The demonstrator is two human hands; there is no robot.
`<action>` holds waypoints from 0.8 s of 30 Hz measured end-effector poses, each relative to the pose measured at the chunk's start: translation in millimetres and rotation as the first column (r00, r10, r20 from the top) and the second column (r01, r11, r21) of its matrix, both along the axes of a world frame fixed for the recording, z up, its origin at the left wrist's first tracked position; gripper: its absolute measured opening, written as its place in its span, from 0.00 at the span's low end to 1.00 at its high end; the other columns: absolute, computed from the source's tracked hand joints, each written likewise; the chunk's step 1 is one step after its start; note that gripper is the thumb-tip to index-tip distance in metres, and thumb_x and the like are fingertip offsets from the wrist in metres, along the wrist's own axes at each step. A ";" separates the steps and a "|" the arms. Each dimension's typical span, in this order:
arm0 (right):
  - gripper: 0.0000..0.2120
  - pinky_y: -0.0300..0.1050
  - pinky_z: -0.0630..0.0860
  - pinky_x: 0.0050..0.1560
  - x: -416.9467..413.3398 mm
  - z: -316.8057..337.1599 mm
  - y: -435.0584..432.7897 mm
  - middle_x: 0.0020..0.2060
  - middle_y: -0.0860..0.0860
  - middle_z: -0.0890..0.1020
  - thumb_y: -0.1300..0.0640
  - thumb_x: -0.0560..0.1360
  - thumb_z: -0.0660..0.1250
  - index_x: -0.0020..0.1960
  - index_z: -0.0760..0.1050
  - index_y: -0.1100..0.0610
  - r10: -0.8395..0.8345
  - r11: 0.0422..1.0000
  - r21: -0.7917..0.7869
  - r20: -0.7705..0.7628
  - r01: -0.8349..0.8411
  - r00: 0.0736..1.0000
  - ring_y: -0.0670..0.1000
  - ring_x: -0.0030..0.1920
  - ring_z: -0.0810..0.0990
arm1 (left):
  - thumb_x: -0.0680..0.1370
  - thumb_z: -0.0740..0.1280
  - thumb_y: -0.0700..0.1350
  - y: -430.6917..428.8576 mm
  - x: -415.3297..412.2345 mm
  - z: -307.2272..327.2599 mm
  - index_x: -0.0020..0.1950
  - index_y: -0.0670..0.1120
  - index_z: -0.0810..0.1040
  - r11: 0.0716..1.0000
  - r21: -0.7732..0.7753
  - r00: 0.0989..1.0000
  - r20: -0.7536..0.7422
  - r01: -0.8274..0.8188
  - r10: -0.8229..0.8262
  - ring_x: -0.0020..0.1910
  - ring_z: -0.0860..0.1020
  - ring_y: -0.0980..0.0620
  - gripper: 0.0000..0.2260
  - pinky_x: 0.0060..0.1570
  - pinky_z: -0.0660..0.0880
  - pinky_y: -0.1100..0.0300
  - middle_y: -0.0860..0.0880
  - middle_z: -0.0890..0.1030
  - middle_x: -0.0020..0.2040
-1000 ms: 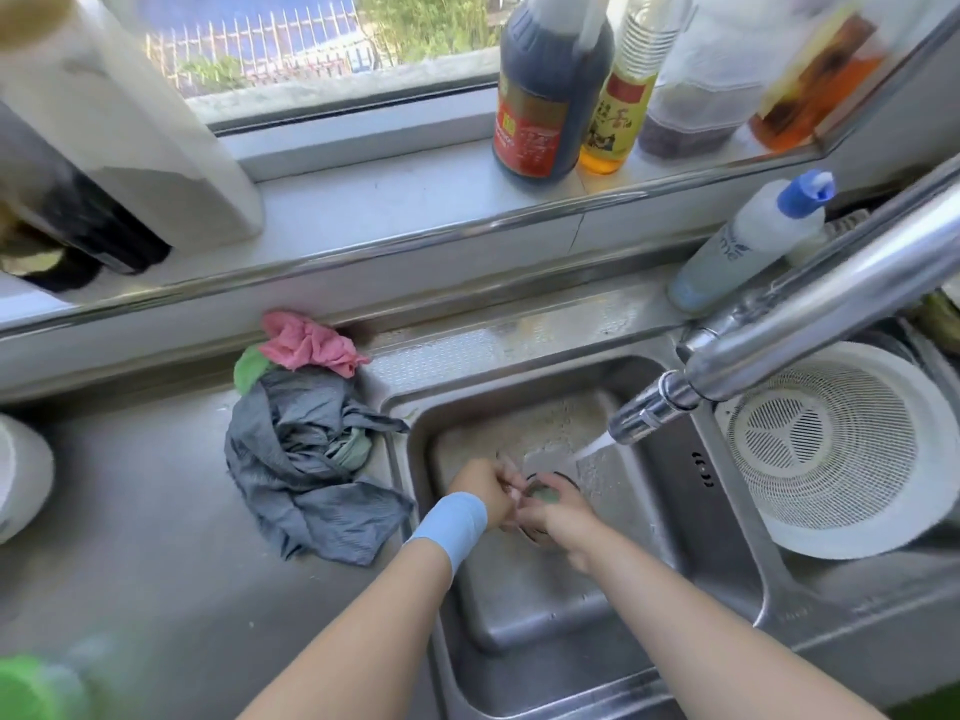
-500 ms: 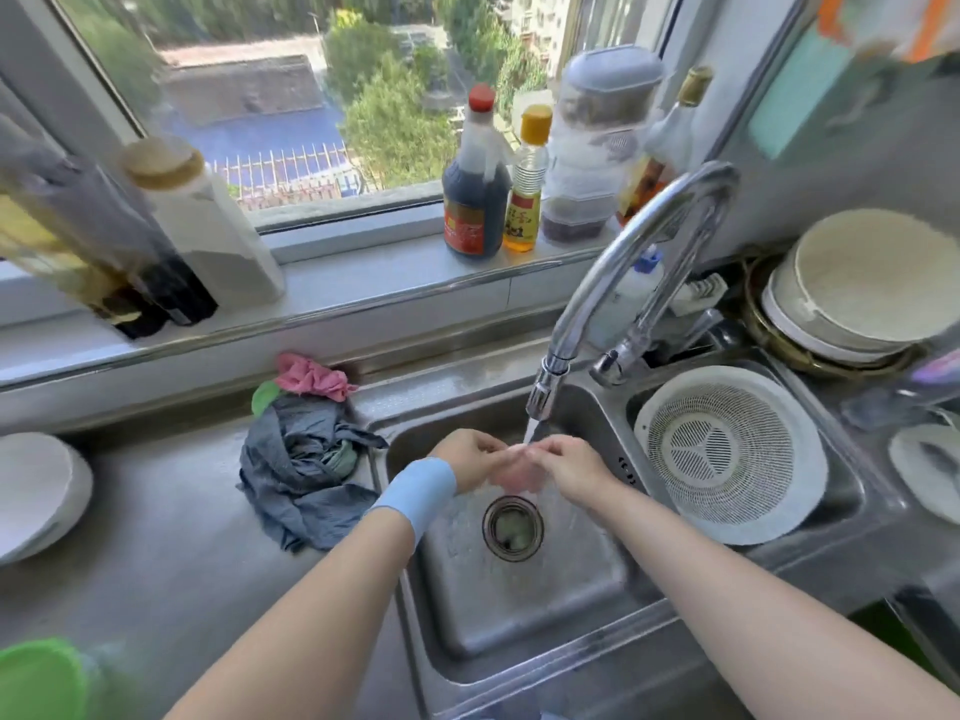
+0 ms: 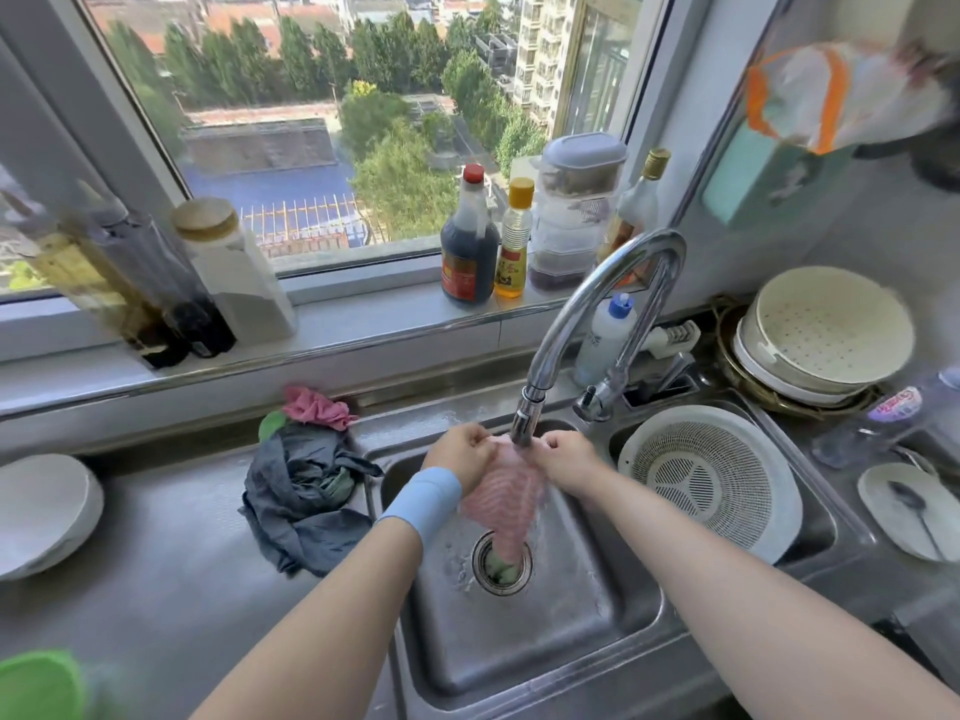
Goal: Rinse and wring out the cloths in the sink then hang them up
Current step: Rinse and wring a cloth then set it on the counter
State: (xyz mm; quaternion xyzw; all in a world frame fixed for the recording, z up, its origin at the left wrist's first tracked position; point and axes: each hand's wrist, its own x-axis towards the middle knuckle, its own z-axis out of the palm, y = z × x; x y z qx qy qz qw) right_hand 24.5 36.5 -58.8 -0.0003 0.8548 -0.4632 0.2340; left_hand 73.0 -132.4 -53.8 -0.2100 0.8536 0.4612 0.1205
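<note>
- Now my left hand (image 3: 460, 452) and right hand (image 3: 563, 454) both pinch the ribbed pink cloth (image 3: 501, 504), which hangs under the curved chrome tap (image 3: 587, 314).
- Left of the tap, crumpled grey cloths (image 3: 301, 491); right, round white mesh colander (image 3: 711, 480).

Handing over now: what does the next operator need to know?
Hands: left hand and right hand each grip the top edge of the pink cloth, held under the running tap over the sink.
Other cloths: the pile lies on the counter, left of the sink; cannot tell if rinsed.
Done: this cloth's rinse is under way.
Left: wring it, deal with the pile, hang all.
</note>
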 end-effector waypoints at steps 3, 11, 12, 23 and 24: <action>0.19 0.43 0.70 0.33 2.8 -4.4 -10.3 0.27 0.52 0.71 0.55 0.78 0.69 0.30 0.67 0.52 -0.040 0.976 -0.204 0.186 0.079 0.982 0.48 0.27 0.69 | 0.78 0.67 0.52 2.7 6.9 -11.1 0.47 0.53 0.82 0.988 0.108 0.990 0.100 -0.114 0.103 0.47 0.82 0.49 0.05 0.50 0.81 0.52 0.51 0.84 0.45; 0.10 0.37 0.60 0.22 11.3 -16.6 -10.3 0.24 0.53 0.77 0.56 0.79 0.68 0.43 0.78 0.61 0.028 0.929 -0.352 0.374 0.113 0.927 0.47 0.19 0.65 | 0.75 0.70 0.36 10.8 21.0 -25.7 0.71 0.51 0.69 0.947 0.321 0.999 0.028 0.024 -0.035 0.60 0.76 0.53 0.26 0.56 0.74 0.63 0.52 0.76 0.62; 0.10 0.37 0.61 0.22 10.8 -18.8 -9.9 0.25 0.53 0.76 0.56 0.79 0.68 0.42 0.77 0.60 0.019 0.924 -0.361 0.374 0.126 0.927 0.47 0.20 0.66 | 0.75 0.70 0.36 13.8 20.1 -27.8 0.69 0.51 0.72 0.936 0.344 0.996 0.025 0.073 -0.087 0.55 0.78 0.54 0.24 0.53 0.75 0.64 0.51 0.80 0.57; 0.14 0.36 0.68 0.25 9.4 -39.7 4.9 0.26 0.47 0.76 0.50 0.75 0.72 0.34 0.72 0.51 -0.024 0.998 -0.061 0.125 0.031 0.992 0.46 0.25 0.71 | 0.80 0.63 0.53 27.4 3.9 -43.8 0.49 0.47 0.83 0.994 0.008 0.984 0.147 -0.105 0.102 0.45 0.81 0.45 0.13 0.46 0.77 0.57 0.48 0.84 0.43; 0.13 0.37 0.69 0.27 12.0 -39.5 -0.8 0.26 0.46 0.77 0.54 0.76 0.69 0.34 0.75 0.51 -0.002 0.994 -0.105 0.125 0.015 0.992 0.45 0.26 0.72 | 0.81 0.60 0.54 31.7 5.8 -46.9 0.53 0.45 0.82 0.989 0.019 0.968 0.209 -0.146 0.139 0.50 0.81 0.43 0.16 0.49 0.77 0.56 0.45 0.84 0.48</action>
